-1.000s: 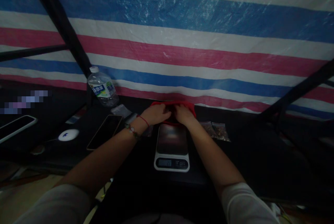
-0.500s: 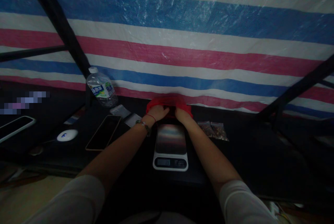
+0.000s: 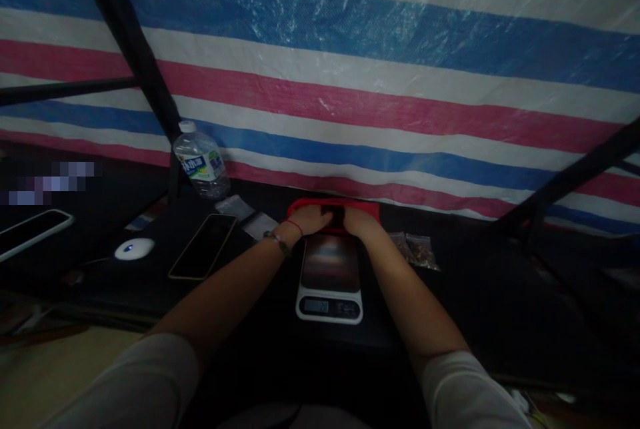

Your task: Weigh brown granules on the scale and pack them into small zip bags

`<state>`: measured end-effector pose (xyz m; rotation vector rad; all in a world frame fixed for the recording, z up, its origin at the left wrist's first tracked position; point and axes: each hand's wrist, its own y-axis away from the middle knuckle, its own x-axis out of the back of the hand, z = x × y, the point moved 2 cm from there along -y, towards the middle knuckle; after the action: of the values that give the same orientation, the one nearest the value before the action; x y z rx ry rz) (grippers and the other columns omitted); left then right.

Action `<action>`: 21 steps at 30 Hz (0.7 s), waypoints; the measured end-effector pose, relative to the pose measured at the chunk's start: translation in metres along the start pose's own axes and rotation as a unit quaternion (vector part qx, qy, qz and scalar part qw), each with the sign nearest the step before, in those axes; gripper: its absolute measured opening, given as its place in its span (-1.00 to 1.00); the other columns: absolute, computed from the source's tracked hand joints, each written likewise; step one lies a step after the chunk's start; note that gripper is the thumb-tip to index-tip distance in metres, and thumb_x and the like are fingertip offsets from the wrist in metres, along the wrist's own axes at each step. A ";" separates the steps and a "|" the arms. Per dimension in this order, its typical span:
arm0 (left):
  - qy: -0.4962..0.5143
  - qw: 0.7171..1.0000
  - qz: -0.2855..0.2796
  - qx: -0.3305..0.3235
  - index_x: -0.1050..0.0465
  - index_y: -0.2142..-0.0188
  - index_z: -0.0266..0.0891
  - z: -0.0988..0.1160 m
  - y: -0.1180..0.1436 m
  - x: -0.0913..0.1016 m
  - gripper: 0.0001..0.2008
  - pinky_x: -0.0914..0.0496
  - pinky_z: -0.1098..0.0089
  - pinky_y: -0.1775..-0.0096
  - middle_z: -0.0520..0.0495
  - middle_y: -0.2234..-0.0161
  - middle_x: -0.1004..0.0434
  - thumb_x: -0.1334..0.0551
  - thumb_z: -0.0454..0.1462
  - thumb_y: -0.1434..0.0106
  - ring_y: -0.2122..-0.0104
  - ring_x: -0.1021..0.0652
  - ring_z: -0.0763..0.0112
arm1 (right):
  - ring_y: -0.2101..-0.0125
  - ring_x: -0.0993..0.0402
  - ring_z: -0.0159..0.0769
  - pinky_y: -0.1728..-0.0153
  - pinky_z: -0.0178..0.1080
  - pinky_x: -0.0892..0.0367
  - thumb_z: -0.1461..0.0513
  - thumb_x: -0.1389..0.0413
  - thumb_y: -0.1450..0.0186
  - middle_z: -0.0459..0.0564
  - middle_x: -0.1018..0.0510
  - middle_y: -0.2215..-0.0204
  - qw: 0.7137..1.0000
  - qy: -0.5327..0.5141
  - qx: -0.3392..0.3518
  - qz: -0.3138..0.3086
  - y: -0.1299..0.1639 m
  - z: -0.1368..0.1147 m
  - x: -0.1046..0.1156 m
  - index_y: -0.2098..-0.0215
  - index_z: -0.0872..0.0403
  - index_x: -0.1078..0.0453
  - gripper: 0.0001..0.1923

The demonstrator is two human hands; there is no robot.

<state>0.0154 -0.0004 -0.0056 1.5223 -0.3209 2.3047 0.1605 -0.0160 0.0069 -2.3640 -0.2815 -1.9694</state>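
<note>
Behind the scale lies a red bag [image 3: 369, 209], its mouth turned toward me with a dark inside showing. My left hand [image 3: 313, 218] grips the bag's left side, thumb visible at the opening and the other fingers partly hidden. On the right side of the mouth, my right hand [image 3: 359, 222] has hold of the bag, its fingertips tucked out of sight. Between my forearms sits a white kitchen scale [image 3: 331, 272] with a bare metal plate; its lit display seems to read 28.
Small clear packets of brown bits [image 3: 423, 252] lie right of my right forearm. To the left are flat clear plastic bags [image 3: 260, 224], a phone [image 3: 204, 246], a white mouse-shaped device [image 3: 134, 248] and a plastic bottle [image 3: 204, 166]. Striped sheeting [image 3: 350, 102] hangs behind.
The red bag has gone from puffed up and blurred to lower and flatter, with its edge straighter. Both hands stay at its mouth. The view has shifted slightly.
</note>
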 end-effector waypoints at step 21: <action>0.254 0.960 0.113 0.019 -0.46 0.27 -0.29 -0.032 -0.024 0.005 -0.47 -0.39 0.35 0.20 -0.12 0.27 -0.58 0.03 0.11 -0.29 0.26 -0.56 0.30 | 0.21 -0.54 -0.24 0.18 -0.34 -0.32 0.36 0.05 -0.26 0.12 -0.62 0.22 0.986 0.023 0.127 -0.102 0.009 -0.021 0.004 0.21 0.15 -0.56 -0.67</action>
<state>-0.0033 0.0340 -0.0138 0.8886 -0.3208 2.7883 0.1422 -0.0278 0.0154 -2.2023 -0.7507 -1.9287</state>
